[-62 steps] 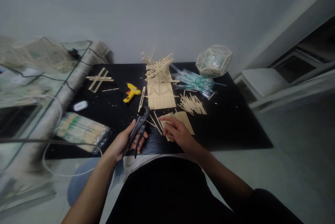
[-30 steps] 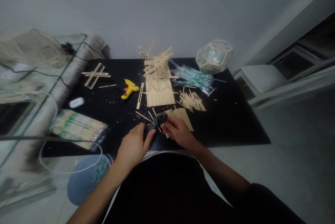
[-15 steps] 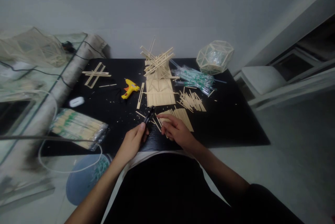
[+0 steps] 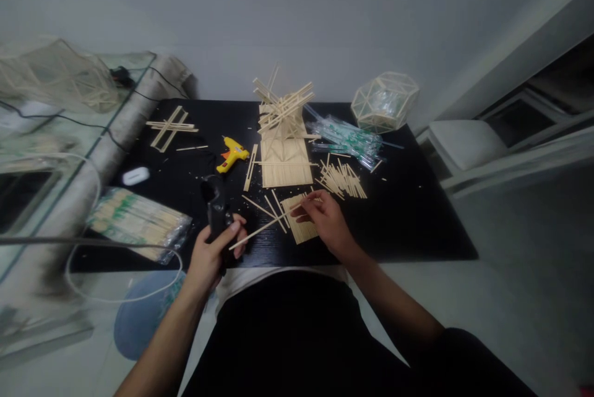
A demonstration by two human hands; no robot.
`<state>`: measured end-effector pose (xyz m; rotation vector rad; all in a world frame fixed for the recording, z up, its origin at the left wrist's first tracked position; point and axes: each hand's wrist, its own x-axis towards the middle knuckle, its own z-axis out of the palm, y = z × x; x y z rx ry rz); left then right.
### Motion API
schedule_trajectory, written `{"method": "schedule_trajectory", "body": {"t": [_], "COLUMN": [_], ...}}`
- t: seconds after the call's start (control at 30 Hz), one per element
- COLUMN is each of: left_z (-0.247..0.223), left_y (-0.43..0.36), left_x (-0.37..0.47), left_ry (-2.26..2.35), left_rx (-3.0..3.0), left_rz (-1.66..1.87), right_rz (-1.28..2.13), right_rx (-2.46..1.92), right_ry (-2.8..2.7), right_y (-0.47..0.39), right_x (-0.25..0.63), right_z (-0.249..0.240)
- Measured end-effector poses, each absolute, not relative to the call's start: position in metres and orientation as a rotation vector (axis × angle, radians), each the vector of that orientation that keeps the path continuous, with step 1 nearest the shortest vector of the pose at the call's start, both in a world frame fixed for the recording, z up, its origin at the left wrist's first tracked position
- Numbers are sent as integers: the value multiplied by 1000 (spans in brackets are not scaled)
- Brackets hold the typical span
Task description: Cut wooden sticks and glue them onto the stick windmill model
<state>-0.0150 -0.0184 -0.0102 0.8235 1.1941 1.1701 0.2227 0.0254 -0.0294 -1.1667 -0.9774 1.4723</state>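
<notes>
Black cutter (image 4: 217, 211) has shifted toward nine o'clock, left fingers (image 4: 239, 230) wrapped around it; right fingers (image 4: 316, 205) pinch a stick (image 4: 260, 230), probably light, stiff, best gripped at its two-o'clock end

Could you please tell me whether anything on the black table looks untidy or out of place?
The pile of short sticks looks untidy: its pieces point various ways, unlike the evenly aligned row by the right hand.

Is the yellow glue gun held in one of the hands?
No, the yellow glue gun lies on the black table, untouched.
</notes>
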Motion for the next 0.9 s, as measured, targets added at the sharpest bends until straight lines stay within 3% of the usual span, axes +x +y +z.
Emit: {"method": "schedule_trajectory", "body": {"t": [0.27, 0.53, 0.9], "left_z": [-6, 12, 35], "left_y": [-9, 0, 5], "left_x": [-33, -52, -59], "left_ry": [1401, 1577, 1709], "left_rx": [850, 1154, 1138], "left_rz": [1367, 1320, 1463], "right_rz": [1465, 984, 811], "right_rx": [-1284, -1392, -1844], "right_ry": [-1210, -1799, -2502], "right_y": [27, 31, 20], "right_x": [217, 210, 168], "right_z": [-40, -31, 2]}}
